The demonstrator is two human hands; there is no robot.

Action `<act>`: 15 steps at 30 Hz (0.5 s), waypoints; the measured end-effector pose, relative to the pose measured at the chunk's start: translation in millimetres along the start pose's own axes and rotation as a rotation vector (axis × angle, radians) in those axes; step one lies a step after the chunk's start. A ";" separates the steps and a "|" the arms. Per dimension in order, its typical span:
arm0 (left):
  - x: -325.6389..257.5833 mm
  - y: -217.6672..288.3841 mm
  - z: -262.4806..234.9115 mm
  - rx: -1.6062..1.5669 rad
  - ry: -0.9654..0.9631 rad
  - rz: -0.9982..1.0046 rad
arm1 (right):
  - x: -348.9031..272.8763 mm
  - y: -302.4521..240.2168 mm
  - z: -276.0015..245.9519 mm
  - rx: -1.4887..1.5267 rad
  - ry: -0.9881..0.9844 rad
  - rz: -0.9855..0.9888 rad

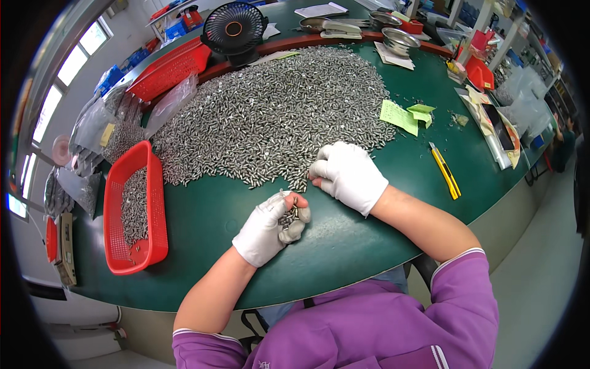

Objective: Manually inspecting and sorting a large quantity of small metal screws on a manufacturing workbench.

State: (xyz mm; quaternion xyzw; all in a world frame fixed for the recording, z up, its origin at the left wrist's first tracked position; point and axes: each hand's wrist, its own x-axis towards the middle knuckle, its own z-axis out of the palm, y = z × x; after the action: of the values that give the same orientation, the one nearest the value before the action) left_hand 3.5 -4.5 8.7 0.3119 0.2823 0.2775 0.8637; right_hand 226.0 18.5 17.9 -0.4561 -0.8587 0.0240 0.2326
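Many small metal pieces (276,104), too many to count, lay heaped on the one green table (344,246) in the head view. The left hand (270,224), white-gloved, had its fingers (295,230) curled around several. The right hand (349,177), also gloved, was at the heap's near edge with bent fingers; whether they pinched a piece could not be told. One red basket (158,227) at left held more. One yellow cutter (444,171) lay at right, one black fan (233,29) stood behind. Light-green paper (397,116) bore writing too small to read.
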 end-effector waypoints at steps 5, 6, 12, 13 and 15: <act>-1.5 3.2 5.9 0.028 0.034 -0.009 | -2.5 -2.8 3.8 0.135 0.059 -0.008; -1.7 3.3 8.3 0.026 0.035 -0.007 | -2.7 -4.9 2.0 0.134 0.057 -0.010; 0.4 -3.7 2.2 0.015 -0.026 0.041 | -3.7 -21.2 -12.7 0.320 0.073 -0.139; 0.5 -5.3 1.4 0.035 -0.004 0.039 | -4.0 -21.4 -12.9 0.317 0.080 -0.155; 1.2 -5.4 2.2 0.056 0.016 0.034 | -4.8 -19.8 -12.0 0.330 0.093 -0.145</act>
State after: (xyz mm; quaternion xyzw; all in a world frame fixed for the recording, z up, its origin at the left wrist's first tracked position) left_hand 7.4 -8.1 6.0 0.3387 0.2916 0.2866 0.8474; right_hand 218.1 1.1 31.8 -0.3492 -0.8620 0.1266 0.3449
